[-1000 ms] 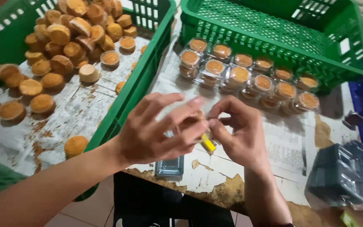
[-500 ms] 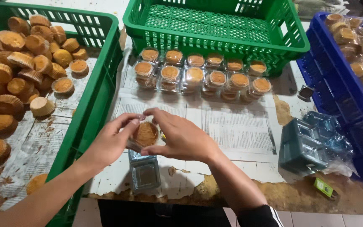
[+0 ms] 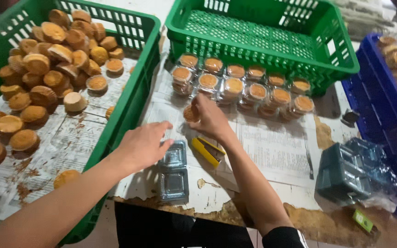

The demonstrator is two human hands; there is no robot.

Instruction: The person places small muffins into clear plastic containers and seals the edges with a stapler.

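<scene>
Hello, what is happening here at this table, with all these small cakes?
A person is packing small cakes. The right hand holds a packed cake beside the rows of packed cakes in front of an empty green crate. The left hand rests at an open clear container. A yellow stapler lies nearby, and loose cakes fill the left crate.

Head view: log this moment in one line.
right hand: holds packed cake | left hand: over open clear container | yellow stapler: on table

Crates: two green [image 3: 116, 133], one blue [image 3: 382, 115]. Packed cakes [image 3: 235, 85]: about fourteen. One yellow stapler [image 3: 206, 150].
</scene>
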